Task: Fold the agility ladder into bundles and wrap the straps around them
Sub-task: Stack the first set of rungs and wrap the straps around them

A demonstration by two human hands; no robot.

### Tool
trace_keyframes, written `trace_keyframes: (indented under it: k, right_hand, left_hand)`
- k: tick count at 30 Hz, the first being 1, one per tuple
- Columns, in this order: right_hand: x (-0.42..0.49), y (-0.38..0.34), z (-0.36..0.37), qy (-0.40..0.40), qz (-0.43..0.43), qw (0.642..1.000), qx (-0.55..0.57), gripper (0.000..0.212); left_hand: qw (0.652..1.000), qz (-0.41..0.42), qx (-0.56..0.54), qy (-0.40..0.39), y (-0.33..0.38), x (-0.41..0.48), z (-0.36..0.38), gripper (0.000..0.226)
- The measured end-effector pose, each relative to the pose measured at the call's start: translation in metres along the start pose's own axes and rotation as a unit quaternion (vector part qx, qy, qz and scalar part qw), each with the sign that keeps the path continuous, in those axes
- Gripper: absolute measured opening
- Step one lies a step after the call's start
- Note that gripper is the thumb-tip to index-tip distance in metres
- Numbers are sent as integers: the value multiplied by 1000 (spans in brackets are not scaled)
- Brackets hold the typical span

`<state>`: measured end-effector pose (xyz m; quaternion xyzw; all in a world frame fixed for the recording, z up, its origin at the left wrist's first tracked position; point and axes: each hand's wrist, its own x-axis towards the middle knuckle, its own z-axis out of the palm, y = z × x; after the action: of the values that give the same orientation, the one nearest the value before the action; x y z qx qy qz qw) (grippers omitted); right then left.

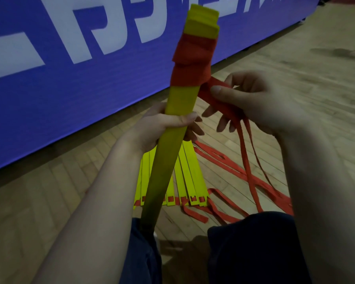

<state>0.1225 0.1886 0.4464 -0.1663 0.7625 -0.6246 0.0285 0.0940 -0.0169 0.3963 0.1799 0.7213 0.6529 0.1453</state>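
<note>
Gripping bundle (pixel 183 99) w/ L hand (pixel 168 126); R hand (pixel 254 101) pinching strap (pixel 205 92) alongside.

Wooden parquet floor (pixel 295 89); yellow ladder rungs (pixel 191 177) lie fanned flat on it; loose red straps (pixel 213 155) trail just beside them; blue banner (pixel 70 78) stands along its far edge.

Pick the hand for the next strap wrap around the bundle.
Right, probably. The right hand pinches the red strap just beside the wrapped turns, free to circle. The left hand grips the yellow bundle below them, steadying it.
</note>
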Motion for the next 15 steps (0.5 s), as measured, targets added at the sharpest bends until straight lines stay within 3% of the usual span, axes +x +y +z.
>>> trace_keyframes:
  k: [5,8,9,12,15]
  right_hand:
    - [1,3,8,13,-9,999,-28,28]
    - [4,5,15,39,-34,996,-67,48]
    - [6,6,18,59,-52,993,-91,51]
    - [9,9,25,142,-99,970,-172,47]
    - [11,9,30,202,-110,940,-253,46]
  left_hand:
    - [995,26,65,74,-1,6,12,34]
    - [984,51,104,132,-3,8,21,14]
    - [981,57,106,152,-4,11,26,8]
    - [966,72,86,234,-7,19,36,22]
    - [952,86,75,283,-12,26,39,9]
